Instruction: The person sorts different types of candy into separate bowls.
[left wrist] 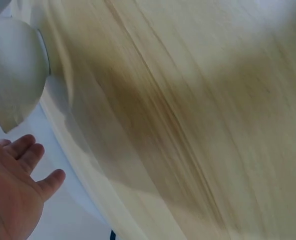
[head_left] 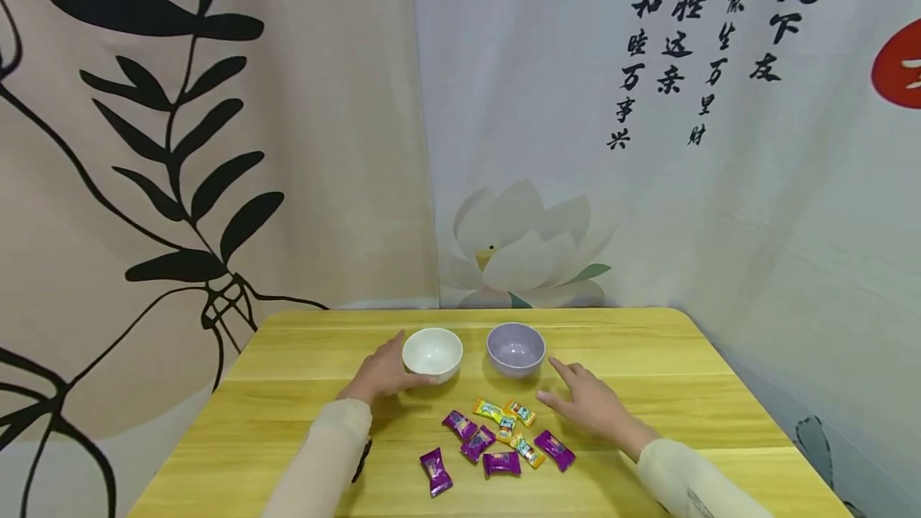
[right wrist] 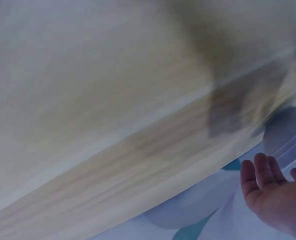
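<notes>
A white bowl (head_left: pixel 432 355) and a lavender bowl (head_left: pixel 516 349) stand upright side by side on the table. My left hand (head_left: pixel 384 370) is at the left side of the white bowl, its fingers and thumb spread around it. In the left wrist view that hand (left wrist: pixel 17 192) has relaxed fingers close to the bowl's (left wrist: pixel 15 72) wall. To the right of the lavender bowl is my right hand (head_left: pixel 592 402), index finger extended near its rim. The right wrist view shows this hand (right wrist: pixel 278 200) with loosely bent fingers, holding nothing, beside the lavender bowl (right wrist: pixel 288 132).
Several purple-wrapped candies (head_left: pixel 501 464) and several yellow-wrapped candies (head_left: pixel 528 451) lie scattered on the wooden table (head_left: pixel 288 414) in front of the bowls. A printed cloth backdrop (head_left: pixel 345 142) hangs behind the table's far edge.
</notes>
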Demonstrator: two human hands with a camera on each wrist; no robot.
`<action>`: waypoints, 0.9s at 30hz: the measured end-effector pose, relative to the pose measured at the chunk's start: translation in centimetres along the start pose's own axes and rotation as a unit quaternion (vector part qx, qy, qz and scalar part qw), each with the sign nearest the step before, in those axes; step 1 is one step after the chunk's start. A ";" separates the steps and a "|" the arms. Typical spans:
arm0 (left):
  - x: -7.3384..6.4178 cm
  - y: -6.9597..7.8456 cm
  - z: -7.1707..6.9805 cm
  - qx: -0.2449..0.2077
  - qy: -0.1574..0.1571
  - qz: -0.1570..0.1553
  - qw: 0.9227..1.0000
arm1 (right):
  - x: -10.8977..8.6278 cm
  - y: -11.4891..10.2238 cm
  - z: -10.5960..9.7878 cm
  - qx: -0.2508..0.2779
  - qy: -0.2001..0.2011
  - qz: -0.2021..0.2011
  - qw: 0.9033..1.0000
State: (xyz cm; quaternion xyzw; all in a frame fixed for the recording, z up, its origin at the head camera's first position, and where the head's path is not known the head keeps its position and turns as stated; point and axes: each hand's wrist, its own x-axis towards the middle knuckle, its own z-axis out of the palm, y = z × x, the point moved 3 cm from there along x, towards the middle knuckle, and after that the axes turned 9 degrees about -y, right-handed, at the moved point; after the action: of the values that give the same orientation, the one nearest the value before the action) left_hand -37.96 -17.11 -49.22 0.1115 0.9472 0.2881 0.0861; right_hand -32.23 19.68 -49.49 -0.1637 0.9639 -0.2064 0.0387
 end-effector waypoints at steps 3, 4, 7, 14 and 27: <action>0.3 0.2 0.2 -0.006 0.001 0.001 1.000 | -0.6 -0.6 0.4 0.006 -0.007 -0.014 1.000; 0.4 0.3 0.2 -0.005 0.001 0.003 1.000 | -0.8 -0.7 0.4 0.009 -0.009 -0.021 1.000; 0.6 0.5 0.4 -0.001 0.002 0.006 1.000 | -1.6 -1.1 0.6 0.013 -0.015 -0.043 0.999; 0.9 0.7 0.7 -0.005 0.000 -0.005 1.000 | -3.9 -0.4 1.3 0.009 -0.017 -0.055 0.998; 1.1 0.9 1.0 -0.017 0.007 0.007 1.000 | -6.4 0.2 2.4 -0.040 0.016 -0.007 0.999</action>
State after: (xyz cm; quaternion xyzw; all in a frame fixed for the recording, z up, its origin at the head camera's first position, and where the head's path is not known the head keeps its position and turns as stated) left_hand -38.64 -15.60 -49.67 0.1150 0.9420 0.3054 0.0791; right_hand -25.94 21.03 -51.73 -0.1689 0.9707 -0.1704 0.0156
